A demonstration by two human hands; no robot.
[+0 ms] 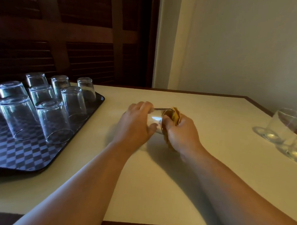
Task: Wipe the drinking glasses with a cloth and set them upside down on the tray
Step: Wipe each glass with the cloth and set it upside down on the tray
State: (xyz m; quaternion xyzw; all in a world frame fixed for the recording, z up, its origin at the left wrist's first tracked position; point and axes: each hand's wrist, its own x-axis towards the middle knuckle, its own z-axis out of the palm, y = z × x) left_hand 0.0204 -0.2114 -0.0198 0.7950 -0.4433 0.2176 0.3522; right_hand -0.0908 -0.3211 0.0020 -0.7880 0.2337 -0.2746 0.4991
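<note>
My left hand [138,123] grips a clear drinking glass [155,119] held on its side above the middle of the table, mouth toward the right. My right hand [181,132] holds a yellow-brown cloth [174,116] bunched against the glass's mouth. At the left lies a dark checkered tray [23,154]; several glasses [53,120] stand upside down on it in rows. Two more glasses [283,126] stand upright at the table's right edge.
The cream table [158,189] has a dark wooden rim; its front edge is close to me. Dark louvred doors rise behind the tray, a pale wall behind the right half.
</note>
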